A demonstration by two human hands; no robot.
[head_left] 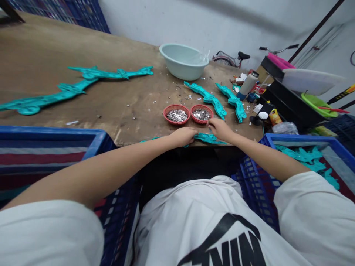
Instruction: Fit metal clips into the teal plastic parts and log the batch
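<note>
A teal plastic part (pixel 208 138) lies along the near edge of the wooden table (pixel 83 48). My left hand (pixel 183 136) rests on its left end with the fingers curled down over it. My right hand (pixel 219 127) sits just above the part's right portion, fingers bunched close to the right red basket (pixel 202 113). That basket and a second red basket (pixel 176 115) beside it hold small silvery metal pieces.
More teal parts (pixel 206 98) lie beyond the baskets, and a long row of them (pixel 83 83) at the left. A pale basin (pixel 183 61) stands at the back. Blue crates (pixel 41 133) flank me; the right crate (pixel 302 153) holds teal parts. A bottle (pixel 247 85) and clutter stand right.
</note>
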